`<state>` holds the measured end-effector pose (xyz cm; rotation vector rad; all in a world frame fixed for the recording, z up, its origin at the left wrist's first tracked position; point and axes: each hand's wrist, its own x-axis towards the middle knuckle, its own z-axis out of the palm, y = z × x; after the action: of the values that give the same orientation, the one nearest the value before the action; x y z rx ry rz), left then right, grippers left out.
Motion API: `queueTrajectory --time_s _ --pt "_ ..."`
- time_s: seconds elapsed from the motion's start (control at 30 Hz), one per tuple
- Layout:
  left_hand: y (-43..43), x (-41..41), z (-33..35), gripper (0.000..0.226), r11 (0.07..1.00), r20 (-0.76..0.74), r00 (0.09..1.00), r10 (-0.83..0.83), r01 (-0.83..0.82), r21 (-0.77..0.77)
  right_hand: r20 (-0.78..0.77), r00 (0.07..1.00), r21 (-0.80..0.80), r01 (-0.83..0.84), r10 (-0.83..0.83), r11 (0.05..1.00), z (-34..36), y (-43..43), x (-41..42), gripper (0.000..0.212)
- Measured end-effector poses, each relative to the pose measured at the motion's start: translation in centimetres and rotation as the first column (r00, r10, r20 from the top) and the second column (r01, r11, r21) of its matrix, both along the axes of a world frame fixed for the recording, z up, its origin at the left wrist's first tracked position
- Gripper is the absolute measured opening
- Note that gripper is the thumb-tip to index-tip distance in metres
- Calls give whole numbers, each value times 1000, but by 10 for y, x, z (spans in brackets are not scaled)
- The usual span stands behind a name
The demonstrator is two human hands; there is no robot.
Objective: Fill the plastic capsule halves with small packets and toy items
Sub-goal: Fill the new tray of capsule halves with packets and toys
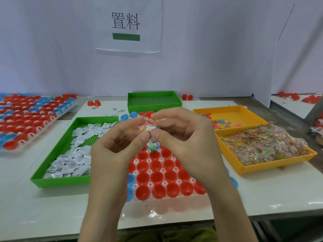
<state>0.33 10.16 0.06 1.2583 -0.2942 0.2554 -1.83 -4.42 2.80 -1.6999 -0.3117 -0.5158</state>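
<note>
Pale wall (pixel 52 53), seemingly white table (pixel 35 206)

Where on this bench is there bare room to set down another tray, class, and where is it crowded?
Bare: the table strip before the near green tray; the corner before the near yellow tray; the far green tray's floor. Crowded: the centre, where left hand and right hand pinch packets above the rack.

Paper sign (pixel 128 25) on the wall beyond my left hand (pixel 111 149) and right hand (pixel 188 137): black characters 置料 above a green bar. White sachets (pixel 70 163) in the green tray (pixel 61 182) beside my left hand: black print, illegible. Same on the sachet (pixel 151 139) both hands pinch.
</note>
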Motion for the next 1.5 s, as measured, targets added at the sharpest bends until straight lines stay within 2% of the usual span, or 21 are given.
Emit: queueTrajectory --time_s 0.03,0.27,0.6,0.83,1.0,1.13,1.23,1.3,1.33,1.43,1.5 --pt "1 1 -1 37 1000 0 1000 -8 8 17 3 1000 -4 -10 10 1000 0 -1 0 22" --pt "4 2 -2 22 994 36 999 17 -21 103 -5 998 -43 -66 66 997 0 -3 0 18" --pt "-5 -4 2 12 990 101 988 116 -124 73 -10 998 -17 -55 55 998 -1 -4 1 16" --pt "-9 -4 0 18 984 114 982 149 -159 83 -80 997 -7 -16 16 1000 -4 -8 3 17" --pt "-8 -3 0 18 991 87 993 85 -93 94 -53 998 13 -33 34 999 -4 -11 2 15" --pt "-3 -2 1 20 995 46 998 -49 44 92 -25 998 -10 -55 55 998 -2 -17 -2 15" --pt "3 -2 2 25 987 52 993 -104 97 124 -13 999 -35 31 -31 999 2 -35 -6 20" --pt "8 -1 2 24 990 61 996 -66 58 131 -22 987 -118 154 -157 981 7 -58 -9 23" --pt "10 0 1 21 993 65 997 -44 36 116 -20 974 -208 218 -227 954 9 -72 -10 23" --pt "18 3 0 13 997 60 998 19 -23 67 21 924 -528 335 -382 781 8 -108 -9 25" --pt "22 6 -2 11 998 44 998 37 -39 45 42 912 -643 338 -409 687 -1 -121 -6 25"
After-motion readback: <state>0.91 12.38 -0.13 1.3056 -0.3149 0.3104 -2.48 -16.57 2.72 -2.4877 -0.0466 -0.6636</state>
